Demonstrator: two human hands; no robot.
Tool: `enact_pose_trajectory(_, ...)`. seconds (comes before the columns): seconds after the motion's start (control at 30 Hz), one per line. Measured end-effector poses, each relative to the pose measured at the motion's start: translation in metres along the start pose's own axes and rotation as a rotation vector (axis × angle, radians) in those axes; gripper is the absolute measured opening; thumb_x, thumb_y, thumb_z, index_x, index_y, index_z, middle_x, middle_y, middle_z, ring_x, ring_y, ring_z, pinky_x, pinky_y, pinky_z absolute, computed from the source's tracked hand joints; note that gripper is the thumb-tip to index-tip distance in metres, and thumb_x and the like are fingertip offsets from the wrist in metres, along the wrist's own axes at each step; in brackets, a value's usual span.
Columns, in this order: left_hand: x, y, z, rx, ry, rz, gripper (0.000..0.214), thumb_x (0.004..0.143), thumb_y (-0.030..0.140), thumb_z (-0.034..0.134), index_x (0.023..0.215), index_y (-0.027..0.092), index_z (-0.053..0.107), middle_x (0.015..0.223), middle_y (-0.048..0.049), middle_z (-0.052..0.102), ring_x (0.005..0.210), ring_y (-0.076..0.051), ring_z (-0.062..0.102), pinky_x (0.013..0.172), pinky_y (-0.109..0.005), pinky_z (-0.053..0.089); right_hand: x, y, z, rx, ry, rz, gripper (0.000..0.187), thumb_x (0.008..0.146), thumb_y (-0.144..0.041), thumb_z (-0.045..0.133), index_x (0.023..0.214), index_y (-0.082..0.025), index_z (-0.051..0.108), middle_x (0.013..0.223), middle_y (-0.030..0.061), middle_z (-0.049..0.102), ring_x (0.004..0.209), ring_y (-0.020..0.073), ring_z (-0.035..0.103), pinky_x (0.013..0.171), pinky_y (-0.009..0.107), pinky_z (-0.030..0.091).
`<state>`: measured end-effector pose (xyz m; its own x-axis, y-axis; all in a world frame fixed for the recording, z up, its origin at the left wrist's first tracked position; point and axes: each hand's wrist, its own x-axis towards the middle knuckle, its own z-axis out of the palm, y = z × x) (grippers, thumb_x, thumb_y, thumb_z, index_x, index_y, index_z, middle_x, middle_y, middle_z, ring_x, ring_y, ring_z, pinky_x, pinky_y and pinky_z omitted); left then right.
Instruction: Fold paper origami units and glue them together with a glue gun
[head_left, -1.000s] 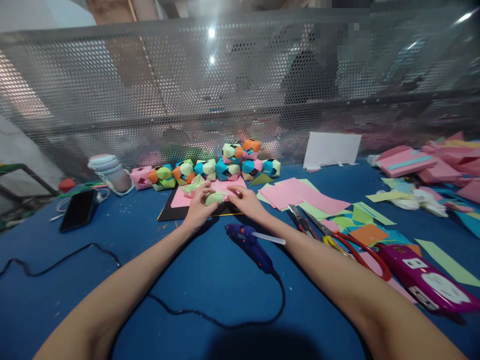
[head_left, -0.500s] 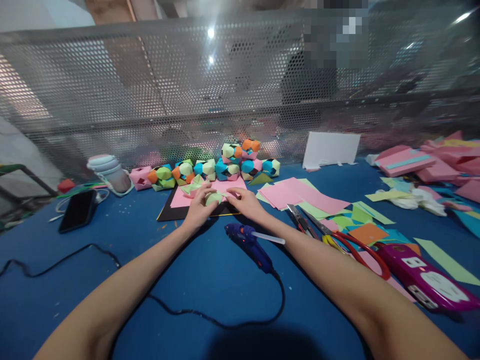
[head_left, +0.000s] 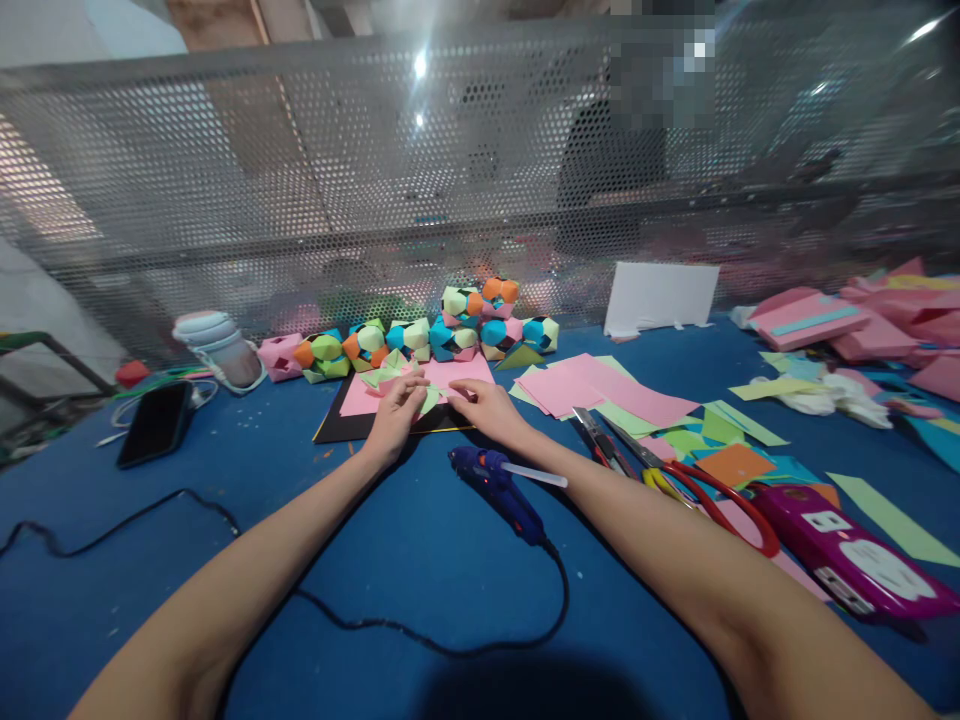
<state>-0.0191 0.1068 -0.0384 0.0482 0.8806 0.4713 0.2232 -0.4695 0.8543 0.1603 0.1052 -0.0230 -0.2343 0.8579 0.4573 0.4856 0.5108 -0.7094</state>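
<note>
My left hand and my right hand meet over a black mat with a pink sheet on it. Both pinch a small light-green folded paper piece between their fingertips. A row of folded paper balls in green, orange, blue and pink stands just behind the mat. A blue glue gun lies on the blue table close under my right wrist, its cord curling toward me.
Pink and green sheets, a cutter and red-handled scissors lie at the right, with a magenta power strip. A phone and a lidded cup sit at the left. A perforated metal screen closes the back.
The green piece has been turned and flattened between my fingers; my left fingers have folded in over it. Both hands stay over the mat.
</note>
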Motion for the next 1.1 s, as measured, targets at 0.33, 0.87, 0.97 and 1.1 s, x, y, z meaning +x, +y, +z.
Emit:
enact_pose_trajectory(0.33, -0.002, 0.007, 0.002, 0.049, -0.018, -0.037, 0.034, 0.081, 0.045, 0.055, 0.103, 0.020, 0.063, 0.126, -0.0072, 0.058, 0.112, -0.022, 0.054, 0.096, -0.034, 0.041, 0.004, 0.001, 0.002, 0.098, 0.023, 0.042, 0.022, 0.084, -0.026, 0.057, 0.100, -0.019, 0.071, 0.101, 0.0046, 0.073, 0.090, 0.0165, 0.067, 0.085, 0.030, 0.050)
enact_pose_trajectory(0.87, -0.003, 0.011, 0.001, 0.069, 0.055, 0.007, 0.031, 0.083, 0.043, 0.054, 0.101, 0.019, 0.062, 0.117, -0.0077, 0.062, 0.117, -0.024, 0.051, 0.097, -0.038, 0.039, 0.002, -0.001, 0.000, 0.032, 0.042, 0.053, 0.025, 0.081, -0.026, 0.058, 0.103, -0.022, 0.070, 0.105, 0.0044, 0.072, 0.092, 0.0191, 0.066, 0.086, 0.033, 0.049)
enact_pose_trajectory(0.97, -0.003, 0.011, 0.002, 0.077, 0.044, 0.005, 0.031, 0.083, 0.043, 0.053, 0.102, 0.020, 0.061, 0.118, -0.0076, 0.062, 0.115, -0.024, 0.052, 0.094, -0.037, 0.041, 0.002, -0.001, 0.001, 0.038, 0.035, 0.042, 0.024, 0.083, -0.026, 0.057, 0.102, -0.021, 0.070, 0.104, 0.0040, 0.072, 0.092, 0.0183, 0.066, 0.085, 0.031, 0.050)
enact_pose_trajectory(1.1, -0.003, 0.011, 0.002, 0.095, 0.028, 0.009, 0.031, 0.083, 0.043, 0.053, 0.101, 0.019, 0.061, 0.119, -0.0079, 0.061, 0.113, -0.024, 0.053, 0.093, -0.036, 0.042, 0.002, -0.002, 0.001, 0.040, 0.037, 0.051, 0.024, 0.083, -0.025, 0.057, 0.102, -0.019, 0.070, 0.104, 0.0049, 0.072, 0.091, 0.0181, 0.066, 0.085, 0.031, 0.050)
